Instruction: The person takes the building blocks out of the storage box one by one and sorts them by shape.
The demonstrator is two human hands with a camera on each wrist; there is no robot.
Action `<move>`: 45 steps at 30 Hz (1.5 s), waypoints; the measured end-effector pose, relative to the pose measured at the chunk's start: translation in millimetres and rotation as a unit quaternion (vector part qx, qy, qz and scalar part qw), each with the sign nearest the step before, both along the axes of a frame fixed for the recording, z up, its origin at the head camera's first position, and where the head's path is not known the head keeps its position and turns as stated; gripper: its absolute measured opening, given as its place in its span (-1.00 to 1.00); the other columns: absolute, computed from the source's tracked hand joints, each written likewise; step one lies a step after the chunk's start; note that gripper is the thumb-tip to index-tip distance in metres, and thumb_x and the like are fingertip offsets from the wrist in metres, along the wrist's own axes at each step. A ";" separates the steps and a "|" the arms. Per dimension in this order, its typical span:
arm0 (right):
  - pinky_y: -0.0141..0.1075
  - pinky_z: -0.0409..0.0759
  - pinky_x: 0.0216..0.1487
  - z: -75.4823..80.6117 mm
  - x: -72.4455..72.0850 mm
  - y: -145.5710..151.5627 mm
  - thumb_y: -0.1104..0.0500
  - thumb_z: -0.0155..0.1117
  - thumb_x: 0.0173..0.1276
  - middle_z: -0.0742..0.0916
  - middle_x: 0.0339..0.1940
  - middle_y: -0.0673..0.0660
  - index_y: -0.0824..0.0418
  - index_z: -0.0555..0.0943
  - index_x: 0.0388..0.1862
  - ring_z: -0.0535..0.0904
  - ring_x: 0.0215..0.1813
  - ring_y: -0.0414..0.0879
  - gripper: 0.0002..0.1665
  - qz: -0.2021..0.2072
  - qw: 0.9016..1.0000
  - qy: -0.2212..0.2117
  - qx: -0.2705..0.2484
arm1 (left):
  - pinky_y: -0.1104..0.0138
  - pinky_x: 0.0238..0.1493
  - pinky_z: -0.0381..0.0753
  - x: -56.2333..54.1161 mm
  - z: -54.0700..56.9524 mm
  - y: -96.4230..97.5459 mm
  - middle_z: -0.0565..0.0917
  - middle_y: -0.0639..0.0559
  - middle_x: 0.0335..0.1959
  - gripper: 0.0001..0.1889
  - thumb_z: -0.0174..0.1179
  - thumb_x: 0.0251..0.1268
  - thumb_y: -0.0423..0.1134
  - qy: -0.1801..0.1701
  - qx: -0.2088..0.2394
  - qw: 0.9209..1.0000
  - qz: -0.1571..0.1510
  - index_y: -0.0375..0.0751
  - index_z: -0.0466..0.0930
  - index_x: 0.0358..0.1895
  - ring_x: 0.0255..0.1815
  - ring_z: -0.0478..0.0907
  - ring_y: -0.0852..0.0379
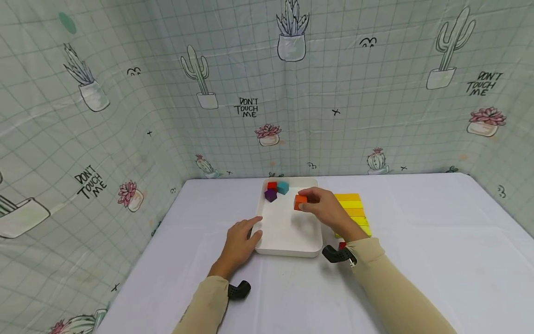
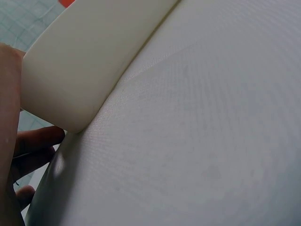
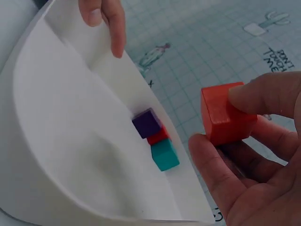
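My right hand [image 1: 323,206] pinches an orange-red cube [image 3: 225,113] between thumb and fingers, holding it up over the right part of a white rectangular tray [image 1: 288,234]. My left hand [image 1: 239,241] rests on the tray's left rim. Its thumb and index finger reach over the edge, and other fingers [image 2: 40,139] show outside the wall in the left wrist view. Inside the tray's far left corner, a purple block [image 1: 270,195], a small red block [image 1: 272,185] and a teal block [image 1: 282,187] lie close together.
Right of the tray, partly behind my right forearm, lie yellow strips [image 1: 352,208] side by side. A red piece [image 1: 342,245] shows beside my right wrist. The white-covered table [image 1: 425,241] meets a curtain [image 1: 333,93] printed with cacti at back and sides.
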State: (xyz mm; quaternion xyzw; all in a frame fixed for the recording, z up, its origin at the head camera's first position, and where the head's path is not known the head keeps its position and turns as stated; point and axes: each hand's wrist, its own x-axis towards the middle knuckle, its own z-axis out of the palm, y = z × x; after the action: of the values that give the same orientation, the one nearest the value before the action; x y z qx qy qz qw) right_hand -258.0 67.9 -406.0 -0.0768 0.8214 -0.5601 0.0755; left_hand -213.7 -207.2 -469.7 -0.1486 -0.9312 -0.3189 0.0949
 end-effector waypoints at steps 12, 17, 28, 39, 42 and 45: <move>-0.03 0.52 0.23 6.3 16.5 10.9 0.12 0.30 0.39 0.67 0.13 0.14 0.16 0.58 0.27 0.55 0.11 0.08 -0.52 0.034 0.999 -0.004 -0.040 | -0.10 0.30 0.35 0.2 1.0 0.9 0.67 -0.10 0.09 -0.55 0.11 0.42 -0.12 0.002 0.004 1.000 0.006 -0.07 0.55 0.33 0.16 0.52 -0.12; -0.02 0.50 0.26 6.0 21.7 19.0 0.10 0.30 0.39 0.68 0.12 0.13 0.15 0.58 0.26 0.55 0.13 0.07 -0.53 0.033 0.999 -0.002 -0.038 | -0.10 0.31 0.34 0.3 0.0 2.1 0.66 -0.10 0.10 -0.56 0.11 0.43 -0.12 0.002 0.007 1.000 0.001 -0.07 0.55 0.33 0.17 0.53 -0.11; -0.08 0.50 0.23 2.7 32.9 46.5 0.12 0.32 0.38 0.67 0.14 0.16 0.20 0.59 0.23 0.52 0.19 0.08 -0.54 0.022 0.999 0.007 -0.029 | -0.13 0.33 0.29 0.3 1.0 3.2 0.66 -0.09 0.12 -0.56 0.12 0.42 -0.12 -0.005 0.005 1.000 0.009 -0.06 0.55 0.33 0.20 0.51 -0.11; -0.37 0.57 0.09 -6.5 41.9 69.8 0.08 0.38 0.36 0.67 0.18 0.19 0.24 0.59 0.25 0.57 0.19 0.08 -0.48 0.019 0.999 0.021 -0.033 | -0.14 0.36 0.26 1.6 0.2 1.1 0.64 -0.13 0.14 -0.55 0.12 0.42 -0.12 -0.017 0.003 1.000 0.018 -0.04 0.54 0.34 0.23 0.49 -0.14; -0.37 0.58 0.07 -7.3 44.8 76.0 0.05 0.39 0.36 0.67 0.16 0.20 0.26 0.58 0.25 0.57 0.17 0.09 -0.45 0.022 0.999 0.031 -0.030 | -0.14 0.36 0.26 1.2 0.4 1.6 0.65 -0.12 0.14 -0.55 0.12 0.42 -0.12 -0.015 0.003 1.000 0.017 -0.04 0.55 0.34 0.22 0.49 -0.14; -0.30 0.60 0.09 -6.8 49.8 82.5 0.03 0.38 0.37 0.66 0.16 0.21 0.27 0.57 0.26 0.56 0.17 0.09 -0.44 0.019 0.999 0.028 -0.020 | -0.14 0.36 0.25 0.8 1.0 2.8 0.64 -0.11 0.14 -0.55 0.11 0.42 -0.11 -0.018 0.002 1.000 0.015 -0.04 0.54 0.34 0.23 0.49 -0.13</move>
State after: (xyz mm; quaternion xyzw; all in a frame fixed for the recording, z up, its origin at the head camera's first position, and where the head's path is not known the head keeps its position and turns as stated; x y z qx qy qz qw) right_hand -208.2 150.4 -412.8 -0.1098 0.8103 -0.5723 0.0613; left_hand -213.0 -204.3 -468.7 -0.1286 -0.9341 -0.3224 0.0831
